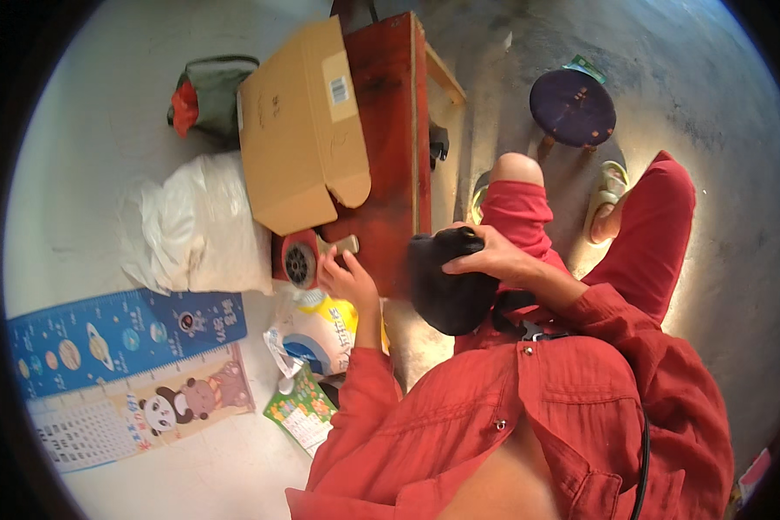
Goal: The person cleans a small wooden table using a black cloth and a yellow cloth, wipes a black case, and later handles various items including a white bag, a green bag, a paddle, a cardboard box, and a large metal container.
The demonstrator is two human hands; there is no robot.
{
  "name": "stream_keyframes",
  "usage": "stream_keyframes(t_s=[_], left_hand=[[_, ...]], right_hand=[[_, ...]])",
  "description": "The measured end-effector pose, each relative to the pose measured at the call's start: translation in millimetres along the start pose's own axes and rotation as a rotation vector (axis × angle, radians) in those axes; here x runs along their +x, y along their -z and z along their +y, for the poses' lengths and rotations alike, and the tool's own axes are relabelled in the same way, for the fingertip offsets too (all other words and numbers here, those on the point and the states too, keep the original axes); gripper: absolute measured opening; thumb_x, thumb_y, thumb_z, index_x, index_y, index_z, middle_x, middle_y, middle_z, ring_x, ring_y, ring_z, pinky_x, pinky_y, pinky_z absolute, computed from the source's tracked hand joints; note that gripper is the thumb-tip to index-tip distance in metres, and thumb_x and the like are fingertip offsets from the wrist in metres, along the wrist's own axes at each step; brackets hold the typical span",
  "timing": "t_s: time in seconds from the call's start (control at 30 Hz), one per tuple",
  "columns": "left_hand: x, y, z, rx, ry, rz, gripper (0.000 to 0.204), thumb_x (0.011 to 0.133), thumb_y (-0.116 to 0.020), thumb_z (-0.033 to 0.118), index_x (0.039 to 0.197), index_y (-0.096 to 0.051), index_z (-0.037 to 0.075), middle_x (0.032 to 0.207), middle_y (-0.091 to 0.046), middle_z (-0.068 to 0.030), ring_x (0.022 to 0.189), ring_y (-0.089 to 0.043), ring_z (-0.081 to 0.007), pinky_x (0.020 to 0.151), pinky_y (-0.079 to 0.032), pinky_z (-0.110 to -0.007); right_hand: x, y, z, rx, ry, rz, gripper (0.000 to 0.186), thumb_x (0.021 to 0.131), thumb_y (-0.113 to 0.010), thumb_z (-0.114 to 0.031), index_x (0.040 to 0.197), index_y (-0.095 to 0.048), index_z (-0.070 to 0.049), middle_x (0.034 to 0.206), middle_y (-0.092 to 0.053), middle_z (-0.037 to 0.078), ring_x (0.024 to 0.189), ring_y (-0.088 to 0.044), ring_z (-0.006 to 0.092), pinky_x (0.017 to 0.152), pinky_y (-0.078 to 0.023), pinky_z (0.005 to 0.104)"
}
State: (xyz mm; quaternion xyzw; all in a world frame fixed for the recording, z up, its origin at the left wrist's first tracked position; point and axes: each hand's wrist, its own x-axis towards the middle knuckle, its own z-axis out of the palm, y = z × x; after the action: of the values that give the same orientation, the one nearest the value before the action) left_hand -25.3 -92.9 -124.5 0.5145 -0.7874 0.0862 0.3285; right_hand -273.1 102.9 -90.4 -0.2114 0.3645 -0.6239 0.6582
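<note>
My right hand (485, 260) grips the upper edge of a dark, soft-looking black item (449, 290), perhaps a cap or pouch, held above my lap beside the table. Its exact kind does not show. To the left, my left hand (348, 279) has its fingers apart at the near end of the red table (381, 173). Close to those fingertips are a short tan, handle-like piece (348, 245) and a round red thing with a black spoked centre (300, 263). Whether the fingers touch either one I cannot tell.
A flattened cardboard box (295, 130) lies across the table. Against the wall sit a white plastic bag (195, 225) and a dark green bag (217, 100). A yellow-and-white package (325, 329) is below my left hand. A round dark stool (572, 108) stands at the far right.
</note>
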Motion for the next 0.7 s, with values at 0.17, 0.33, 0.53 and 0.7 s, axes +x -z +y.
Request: stream_keyframes(t_s=[0.17, 0.33, 0.53, 0.7], left_hand=[[-5, 24, 94, -0.241, -0.34, -0.35, 0.051, 0.089, -0.066, 0.032, 0.135, -0.053, 0.013, 0.149, -0.039, -0.0165, 0.137, -0.035, -0.0368, 0.109, -0.028, -0.053], [-8, 17, 136, 0.035, -0.441, -0.56, 0.079, 0.081, -0.074, 0.021, 0.15, -0.036, 0.014, 0.154, -0.03, -0.0163, 0.138, -0.032, -0.0376, 0.111, -0.027, -0.054], [-9, 10, 144, 0.076, -0.484, -0.556, 0.086, 0.076, -0.077, 0.015, 0.151, -0.034, 0.015, 0.154, -0.031, -0.0164, 0.138, -0.033, -0.0385, 0.111, -0.029, -0.053], [-11, 12, 145, 0.13, -0.467, -0.542, 0.086, 0.076, -0.076, 0.015, 0.151, -0.034, 0.015, 0.154, -0.032, -0.0165, 0.137, -0.034, -0.0385, 0.111, -0.029, -0.053]], right_hand=[[-28, 82, -71, -0.004, 0.318, 0.21, 0.049, 0.075, -0.083, -0.009, 0.119, -0.063, -0.004, 0.105, -0.068, 0.004, 0.1, -0.063, 0.0147, 0.093, -0.049, 0.0312], [-38, 195, -127, 0.085, 0.422, 0.707, 0.043, 0.074, -0.084, -0.011, 0.112, -0.066, -0.003, 0.104, -0.07, 0.006, 0.094, -0.067, 0.0199, 0.086, -0.055, 0.0343], [-54, 271, -148, 0.636, 0.676, 0.758, 0.029, 0.081, -0.078, -0.018, 0.107, -0.071, -0.005, 0.101, -0.073, 0.008, 0.092, -0.07, 0.0227, 0.087, -0.058, 0.038], [-56, 256, -149, 0.839, 0.724, 0.705, 0.024, 0.086, -0.072, -0.017, 0.107, -0.07, -0.005, 0.105, -0.073, 0.009, 0.096, -0.07, 0.0258, 0.09, -0.057, 0.0404]])
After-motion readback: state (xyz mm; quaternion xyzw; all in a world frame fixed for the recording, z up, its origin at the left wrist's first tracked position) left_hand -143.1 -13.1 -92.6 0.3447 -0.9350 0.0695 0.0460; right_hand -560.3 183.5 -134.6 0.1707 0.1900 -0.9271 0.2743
